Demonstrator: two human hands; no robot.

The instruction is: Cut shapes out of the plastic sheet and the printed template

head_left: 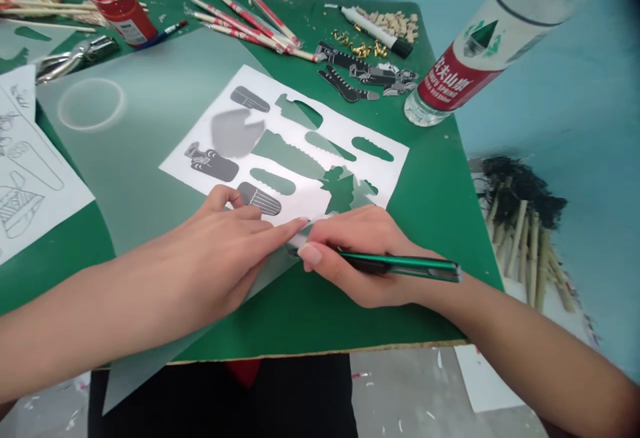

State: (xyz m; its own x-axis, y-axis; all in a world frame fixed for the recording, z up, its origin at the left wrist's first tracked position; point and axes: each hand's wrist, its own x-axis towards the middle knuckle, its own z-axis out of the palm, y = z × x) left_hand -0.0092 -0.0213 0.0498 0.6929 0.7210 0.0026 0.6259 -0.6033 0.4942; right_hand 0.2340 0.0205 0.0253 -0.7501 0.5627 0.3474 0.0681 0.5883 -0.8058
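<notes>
My left hand rests palm down, index finger stretched out over the lower edge of a white paper and the other fingers loosely bent. In my right hand is a green pen, held in a writing grip; its tip is hidden behind my fingers. The paper has several cut-out holes and a few dark printed shapes, such as a striped piece near my left fingers. A large translucent plastic sheet lies beneath the paper and hangs over the table's front edge.
On the green table stand a tilted-looking water bottle and a red paint jar. Red-wrapped sticks, a marker, brass fasteners and dark cut pieces lie behind. Drawings are at left.
</notes>
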